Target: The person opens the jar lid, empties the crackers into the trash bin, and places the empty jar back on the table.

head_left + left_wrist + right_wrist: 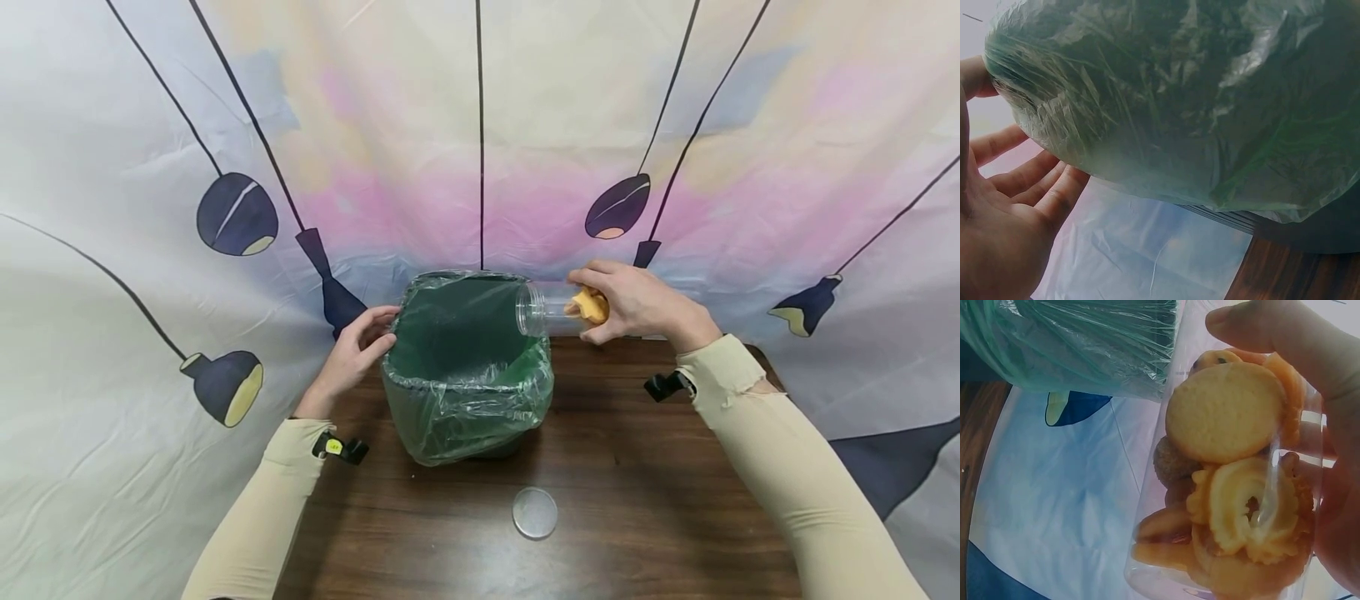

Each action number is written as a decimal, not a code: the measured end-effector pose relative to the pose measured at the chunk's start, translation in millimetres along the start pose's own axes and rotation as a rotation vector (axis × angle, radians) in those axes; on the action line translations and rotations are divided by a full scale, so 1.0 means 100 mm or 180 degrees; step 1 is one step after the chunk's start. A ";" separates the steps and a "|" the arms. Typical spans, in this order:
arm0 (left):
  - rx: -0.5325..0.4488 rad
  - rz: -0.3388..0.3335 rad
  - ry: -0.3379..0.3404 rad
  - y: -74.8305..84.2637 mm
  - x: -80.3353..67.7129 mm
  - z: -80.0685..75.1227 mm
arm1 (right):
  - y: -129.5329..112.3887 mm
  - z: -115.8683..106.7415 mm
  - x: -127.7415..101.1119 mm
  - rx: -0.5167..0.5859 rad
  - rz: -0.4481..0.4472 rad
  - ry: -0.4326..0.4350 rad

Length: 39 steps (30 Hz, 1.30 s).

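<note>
A dark trash bin [1310, 234] lined with a translucent green bag [465, 421] stands on the table. My left hand [358, 350] touches its left rim, the fingers [1054, 187] lying fairly straight against the outside of the bag. On the other side, my right hand [633, 308] grips a clear plastic jar [553, 302] laid over on its side, its uncapped mouth at the bin's right rim. Cookies [1225, 415], some round and some ring-shaped, are bunched toward the jar's base, near my palm. The inside of the bin looks dark.
A round silvery lid [535, 513] lies flat on the brown wooden table [637, 517], in front of the bin. Behind stands a cloth backdrop [555, 108] printed with hanging lamps, close to the table's far edge.
</note>
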<state>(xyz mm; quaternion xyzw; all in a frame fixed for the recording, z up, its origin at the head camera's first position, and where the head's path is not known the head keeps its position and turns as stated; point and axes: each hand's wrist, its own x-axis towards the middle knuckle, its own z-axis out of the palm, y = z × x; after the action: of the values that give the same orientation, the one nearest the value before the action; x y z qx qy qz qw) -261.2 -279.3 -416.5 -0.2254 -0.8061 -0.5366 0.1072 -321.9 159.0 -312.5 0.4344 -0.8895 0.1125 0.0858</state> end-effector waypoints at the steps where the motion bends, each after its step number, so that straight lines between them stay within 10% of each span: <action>1: 0.0003 -0.0001 0.0002 0.00 0.00 0.00 | 0.00 0.00 0.00 -0.0006 -0.0003 0.0000; 39: 0.0007 -0.0005 0.0024 0.06 -0.01 0.02 | 0.01 -0.06 0.01 -0.0195 -0.0131 -0.0049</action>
<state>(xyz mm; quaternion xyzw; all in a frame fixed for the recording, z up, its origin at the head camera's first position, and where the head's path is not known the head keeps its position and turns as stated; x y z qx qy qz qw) -257.4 -275.6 -412.5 -0.2226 -0.8065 -0.5366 0.1100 -322.7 160.5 -307.1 0.4506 -0.8841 0.0801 0.0946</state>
